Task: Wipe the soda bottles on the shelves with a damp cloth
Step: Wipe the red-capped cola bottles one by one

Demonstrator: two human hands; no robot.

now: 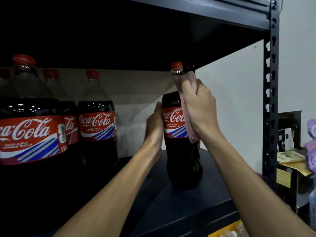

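the person is working on one soda bottle (182, 159), which stands upright near the right end of the shelf (205, 211), apart from the other bottles (97, 120) lined up to the left. the left hand (154, 124) cups the bottle's left flank at label height, with the thumb in front and the fingers wrapped behind out of sight. the right hand (200, 106) is closed round a pink cloth (190, 132) and presses it against the bottle's right shoulder. the cloth hangs from just under the neck to below the label (172, 124).

this looks like a stroke along the upper body. to do it well, the left hand should hold firm, since a push high on a tall bottle could tip it toward its neighbours. turning the bottle with that hand would probably bring the hidden back face to the cloth more easily than reaching round it. the cloth looks bunched, and spread flatter it would likely cover more with each pass. the neck ring and red cap (177, 65) need their own pass, and so does the dark lower body. over the label a lighter touch seems wise, as its edges might lift. the shelf board above sits close to the cap, so sliding the bottle seems safer than lifting it.
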